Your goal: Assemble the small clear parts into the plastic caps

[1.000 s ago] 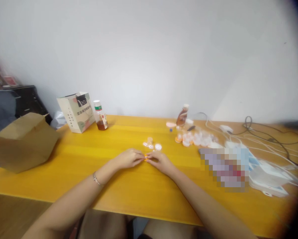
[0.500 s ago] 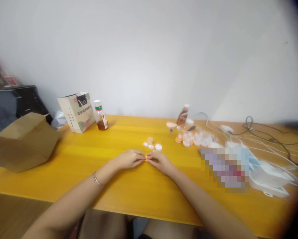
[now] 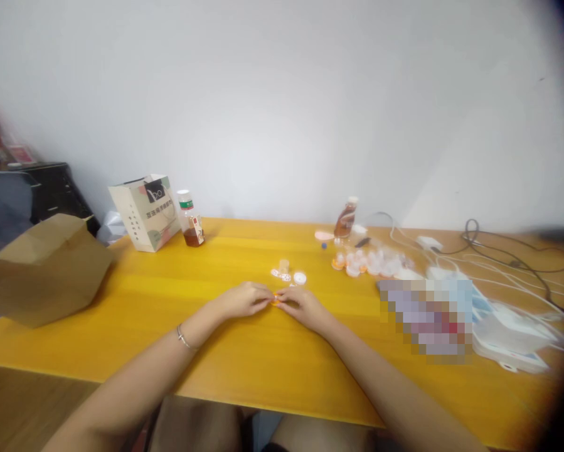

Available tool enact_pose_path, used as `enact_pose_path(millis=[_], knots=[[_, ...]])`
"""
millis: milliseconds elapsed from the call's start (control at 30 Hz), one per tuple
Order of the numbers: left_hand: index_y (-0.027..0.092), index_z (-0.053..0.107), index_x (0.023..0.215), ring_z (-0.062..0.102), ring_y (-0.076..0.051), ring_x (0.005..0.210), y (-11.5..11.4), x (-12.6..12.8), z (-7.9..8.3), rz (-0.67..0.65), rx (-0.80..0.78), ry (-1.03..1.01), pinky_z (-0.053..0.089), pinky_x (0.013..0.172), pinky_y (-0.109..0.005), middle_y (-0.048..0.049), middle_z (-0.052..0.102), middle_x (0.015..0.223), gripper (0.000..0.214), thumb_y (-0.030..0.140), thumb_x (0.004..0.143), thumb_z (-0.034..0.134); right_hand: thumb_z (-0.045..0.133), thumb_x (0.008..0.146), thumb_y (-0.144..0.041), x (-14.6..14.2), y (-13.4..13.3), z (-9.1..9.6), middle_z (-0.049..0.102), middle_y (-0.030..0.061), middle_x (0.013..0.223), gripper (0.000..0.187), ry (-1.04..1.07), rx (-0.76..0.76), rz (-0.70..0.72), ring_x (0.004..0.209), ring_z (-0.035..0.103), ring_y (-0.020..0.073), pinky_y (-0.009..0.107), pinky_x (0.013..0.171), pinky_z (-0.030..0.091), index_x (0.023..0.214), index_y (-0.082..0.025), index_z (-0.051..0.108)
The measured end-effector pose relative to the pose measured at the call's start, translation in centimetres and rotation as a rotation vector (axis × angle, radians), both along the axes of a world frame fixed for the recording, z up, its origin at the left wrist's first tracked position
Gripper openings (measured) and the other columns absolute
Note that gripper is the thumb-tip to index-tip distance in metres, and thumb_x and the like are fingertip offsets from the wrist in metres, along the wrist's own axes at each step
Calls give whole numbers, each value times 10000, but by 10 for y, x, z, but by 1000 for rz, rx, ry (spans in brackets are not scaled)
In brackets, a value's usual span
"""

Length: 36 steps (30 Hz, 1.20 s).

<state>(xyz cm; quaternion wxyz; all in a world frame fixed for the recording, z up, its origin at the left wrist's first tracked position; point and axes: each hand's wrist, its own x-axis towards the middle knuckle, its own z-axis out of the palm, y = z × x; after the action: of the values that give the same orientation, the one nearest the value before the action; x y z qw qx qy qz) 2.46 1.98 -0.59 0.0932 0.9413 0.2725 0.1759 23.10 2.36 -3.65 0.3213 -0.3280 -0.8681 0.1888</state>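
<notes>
My left hand and my right hand meet at the middle of the yellow table, fingertips pinched on a small orange round piece with a pale spot. Fingers cover most of it, so its kind is unclear. Just beyond lie a white round lid, a small tan block-like piece and white strips with red marks.
A brown paper bag, a printed gift bag and a bottle of dark liquid stand left. To the right are a brown bottle, several clear-and-orange small containers, a blurred-out flat item and tangled cables.
Both hands stay almost in place, pinching the orange piece. The left fingertips have shifted very slightly to the left.
</notes>
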Motion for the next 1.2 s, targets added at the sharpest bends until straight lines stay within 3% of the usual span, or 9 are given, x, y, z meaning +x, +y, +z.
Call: enact_pose_path(millis=[500, 900, 1000, 1200], knots=[[187, 593, 1006, 574, -144, 912, 0, -2, 1, -28, -2, -5, 428, 816, -234, -68, 611, 1006, 260, 193, 828, 403, 519, 776, -280, 0, -1, 3, 656, 45, 943, 144, 14, -15, 1, 893, 592, 176, 327, 817, 455, 812, -221, 645], [170, 601, 957, 561, -161, 912, -4, 3, 0, -29, 45, 31, 419, 815, -250, -82, 595, 994, 234, 186, 820, 411, 454, 812, -265, -2, -6, 8, 625, 55, 948, 171, -78, 95, 22, 894, 565, 176, 329, 822, 437, 831, -222, 618], [168, 602, 921, 572, -153, 839, -5, 5, 0, 21, 42, 31, 426, 753, -236, -70, 610, 919, 218, 199, 821, 411, 432, 820, -247, -3, -8, 11, 614, 62, 944, 176, -111, 121, 29, 890, 554, 177, 324, 821, 430, 833, -212, 604], [169, 586, 826, 568, -124, 728, 1, 17, -13, 244, -34, -129, 421, 686, -213, -20, 620, 798, 167, 280, 805, 463, 436, 815, -243, -5, -8, 10, 610, 51, 916, 148, -110, 101, 20, 873, 550, 175, 328, 802, 432, 811, -217, 581]])
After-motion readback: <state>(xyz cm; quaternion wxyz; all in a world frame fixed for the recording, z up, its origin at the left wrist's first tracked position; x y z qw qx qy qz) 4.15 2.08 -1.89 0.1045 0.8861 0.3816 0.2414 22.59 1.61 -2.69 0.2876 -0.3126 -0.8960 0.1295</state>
